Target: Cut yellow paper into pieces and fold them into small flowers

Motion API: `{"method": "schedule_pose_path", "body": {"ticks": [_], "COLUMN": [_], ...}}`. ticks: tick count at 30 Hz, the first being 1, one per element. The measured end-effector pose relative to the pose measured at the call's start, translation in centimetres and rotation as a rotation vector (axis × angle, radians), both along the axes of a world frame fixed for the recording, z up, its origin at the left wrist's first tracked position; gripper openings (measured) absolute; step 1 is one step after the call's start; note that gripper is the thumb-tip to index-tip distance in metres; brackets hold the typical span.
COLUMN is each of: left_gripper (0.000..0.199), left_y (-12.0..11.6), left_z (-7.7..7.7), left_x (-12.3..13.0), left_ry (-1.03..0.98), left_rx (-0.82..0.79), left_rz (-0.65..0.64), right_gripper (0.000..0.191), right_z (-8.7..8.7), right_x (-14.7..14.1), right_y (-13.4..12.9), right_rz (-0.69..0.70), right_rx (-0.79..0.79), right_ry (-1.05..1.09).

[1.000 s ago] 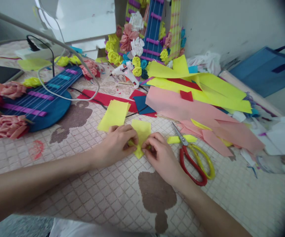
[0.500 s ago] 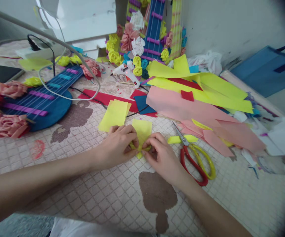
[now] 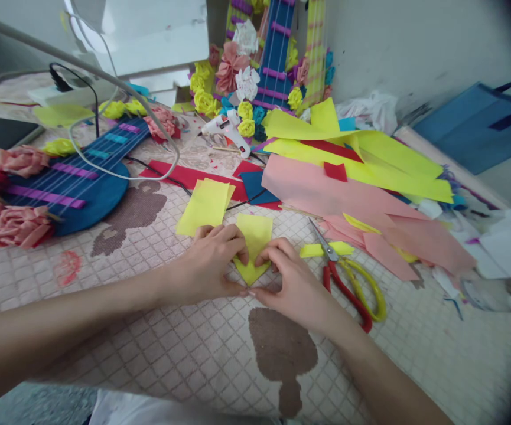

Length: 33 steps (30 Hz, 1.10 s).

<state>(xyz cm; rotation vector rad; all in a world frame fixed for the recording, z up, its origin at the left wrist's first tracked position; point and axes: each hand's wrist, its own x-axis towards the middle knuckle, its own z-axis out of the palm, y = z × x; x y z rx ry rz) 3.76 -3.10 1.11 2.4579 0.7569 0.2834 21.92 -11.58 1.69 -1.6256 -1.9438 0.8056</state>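
Note:
A small yellow paper piece [image 3: 255, 236] lies on the patterned cloth, its near end narrowed to a point. My left hand [image 3: 213, 260] rests at its left edge, fingers curled on the paper and thumb stretched to the tip. On the opposite edge, my right hand [image 3: 288, 277] has its fingers bent on the paper, and its thumb reaches the same tip. The thumbs nearly meet just below the point. Both hands are open, with gaps between thumbs and fingers. Beyond my left hand lies a stack of yellow paper rectangles [image 3: 204, 206].
Scissors [image 3: 332, 254] with red and yellow handles lie right of my right hand. Pink sheets [image 3: 326, 189] and yellow sheets [image 3: 383, 159] are behind them. A glue gun [image 3: 228, 130] stands at the back. A blue paper guitar [image 3: 91, 183] with paper flowers is at left.
Both thumbs have moved down off the paper toward me and spread from the fingers. The pointed yellow end is now uncovered.

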Motion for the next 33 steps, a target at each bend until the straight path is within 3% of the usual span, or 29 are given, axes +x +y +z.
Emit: {"method": "schedule_pose_path", "body": {"ticks": [8, 11, 17, 33], "left_gripper": [0.004, 0.001, 0.014, 0.004], "left_y": [0.2, 0.0, -0.3, -0.5], "left_z": [0.1, 0.1, 0.2, -0.1], "left_x": [0.1, 0.3, 0.6, 0.9], "left_ry": [-0.016, -0.009, -0.009, -0.031], "left_rx": [-0.028, -0.016, -0.014, 0.019], "left_rz": [0.002, 0.033, 0.102, 0.123], "right_gripper": [0.011, 0.014, 0.017, 0.015], "right_z": [-0.2, -0.5, -1.0, -1.2], "right_x": [0.2, -0.2, -0.6, -0.9], "right_y": [0.3, 0.3, 0.4, 0.4], "right_rz": [-0.009, -0.044, -0.104, -0.121], "right_rx": [0.022, 0.048, 0.095, 0.121], "right_ry": [0.019, 0.026, -0.011, -0.043]}}
